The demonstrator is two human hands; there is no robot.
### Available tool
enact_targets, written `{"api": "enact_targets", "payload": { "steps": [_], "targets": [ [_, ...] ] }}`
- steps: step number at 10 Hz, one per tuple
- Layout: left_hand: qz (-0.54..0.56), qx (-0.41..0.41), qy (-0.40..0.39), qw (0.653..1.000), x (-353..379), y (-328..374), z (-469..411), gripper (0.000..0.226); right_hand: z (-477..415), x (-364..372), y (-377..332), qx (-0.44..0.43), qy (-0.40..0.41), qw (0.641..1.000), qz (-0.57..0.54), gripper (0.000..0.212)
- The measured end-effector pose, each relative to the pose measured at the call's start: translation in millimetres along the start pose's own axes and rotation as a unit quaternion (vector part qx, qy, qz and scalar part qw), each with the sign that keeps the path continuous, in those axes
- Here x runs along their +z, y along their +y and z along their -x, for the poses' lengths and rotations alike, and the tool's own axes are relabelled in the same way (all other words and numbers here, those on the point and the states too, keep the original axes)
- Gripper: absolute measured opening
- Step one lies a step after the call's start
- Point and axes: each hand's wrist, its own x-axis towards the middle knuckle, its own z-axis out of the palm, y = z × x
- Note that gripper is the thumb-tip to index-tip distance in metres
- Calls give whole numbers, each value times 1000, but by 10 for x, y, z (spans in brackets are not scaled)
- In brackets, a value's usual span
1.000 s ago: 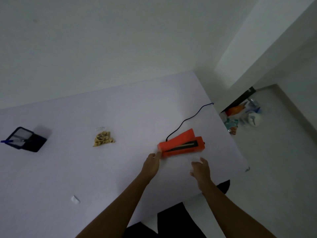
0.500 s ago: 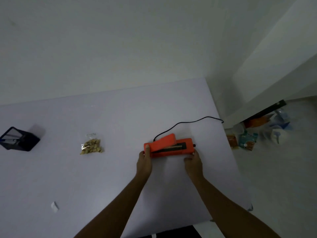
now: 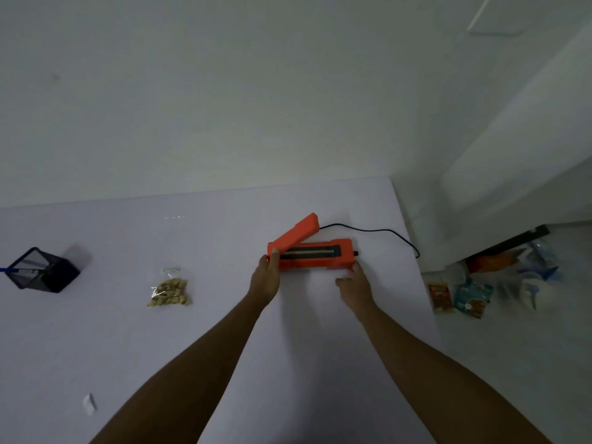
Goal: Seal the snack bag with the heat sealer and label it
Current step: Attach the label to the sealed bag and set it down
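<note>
A person's left hand point(image 3: 266, 277) grips the hinge end of an orange heat sealer point(image 3: 315, 254) on a white table point(image 3: 128, 347), thumb on its raised lid, while the right hand point(image 3: 354, 282), fingers loosely spread, touches the opposite end. The snack bag point(image 3: 169, 288) lies well left of the left hand, beyond it a black pen holder point(image 3: 43, 270); a small white label point(image 3: 89, 404) sits nearer the camera.

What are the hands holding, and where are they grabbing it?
The orange heat sealer, lying on the table with its lid up. The left hand grips its hinge end; the right hand touches its other end, near the black knob.
</note>
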Motion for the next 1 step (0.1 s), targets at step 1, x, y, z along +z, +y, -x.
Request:
{"api": "enact_targets", "payload": {
  "steps": [1],
  "targets": [
    [-32, -2, -18, 999, -68, -111, 31, 72, 230, 8, -35, -1, 7, 1000, 1, 72]
  ]
}}
